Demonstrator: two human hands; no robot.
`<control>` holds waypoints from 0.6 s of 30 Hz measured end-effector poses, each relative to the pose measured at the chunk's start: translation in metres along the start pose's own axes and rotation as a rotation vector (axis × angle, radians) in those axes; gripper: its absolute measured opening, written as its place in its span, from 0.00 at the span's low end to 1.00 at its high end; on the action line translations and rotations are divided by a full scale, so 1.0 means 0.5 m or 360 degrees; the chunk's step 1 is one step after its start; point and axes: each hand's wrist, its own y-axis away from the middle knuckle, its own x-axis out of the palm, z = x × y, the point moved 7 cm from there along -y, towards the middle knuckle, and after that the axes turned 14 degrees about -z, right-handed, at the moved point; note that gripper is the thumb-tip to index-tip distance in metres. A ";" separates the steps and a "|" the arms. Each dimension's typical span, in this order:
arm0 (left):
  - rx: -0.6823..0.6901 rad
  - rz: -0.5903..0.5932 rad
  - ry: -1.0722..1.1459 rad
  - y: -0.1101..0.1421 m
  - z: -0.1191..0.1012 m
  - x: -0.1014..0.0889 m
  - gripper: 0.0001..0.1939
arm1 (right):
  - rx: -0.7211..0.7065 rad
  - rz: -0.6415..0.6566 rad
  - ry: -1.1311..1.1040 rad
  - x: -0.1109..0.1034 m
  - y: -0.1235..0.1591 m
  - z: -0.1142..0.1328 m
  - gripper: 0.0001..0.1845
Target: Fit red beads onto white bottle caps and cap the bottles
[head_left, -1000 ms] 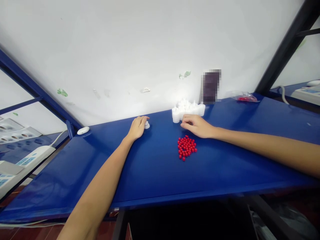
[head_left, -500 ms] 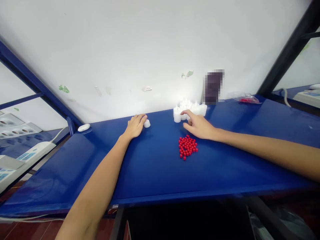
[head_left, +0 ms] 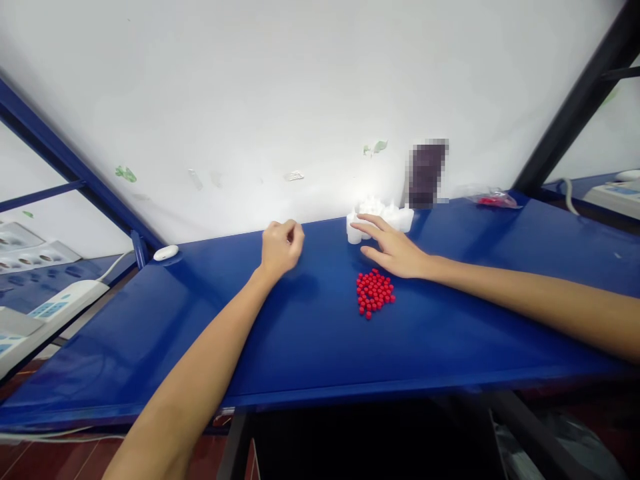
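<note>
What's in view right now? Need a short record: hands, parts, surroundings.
left_hand: fingers curled; contents hidden
right_hand: fingers spread, in front of the small white plastic bottles; contact unclear
bottles: clustered near the wall
caps: small round red plastic caps, loosely grouped, nearer the camera than right_hand
surface: glossy blue tabletop
back_right: clear plastic bag, red contents
back_left: white oval object

Glossy, smooth flat blue surface (head_left: 310,347); small round red plastic caps (head_left: 379,293); behind the caps, smooth white cylindrical plastic bottles (head_left: 374,209).
</note>
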 end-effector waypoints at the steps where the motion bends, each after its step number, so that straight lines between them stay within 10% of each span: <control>1: 0.0096 0.0091 0.0032 0.008 -0.019 0.013 0.18 | -0.0003 0.0039 0.0006 0.004 0.001 -0.001 0.31; 7: 0.0518 0.0583 0.0149 0.056 -0.098 0.074 0.15 | 0.0046 0.0175 0.0017 0.024 -0.002 -0.018 0.33; 18: 0.0525 0.0757 0.0104 0.063 -0.095 0.088 0.17 | 0.0005 0.0043 -0.0140 0.016 -0.002 -0.017 0.39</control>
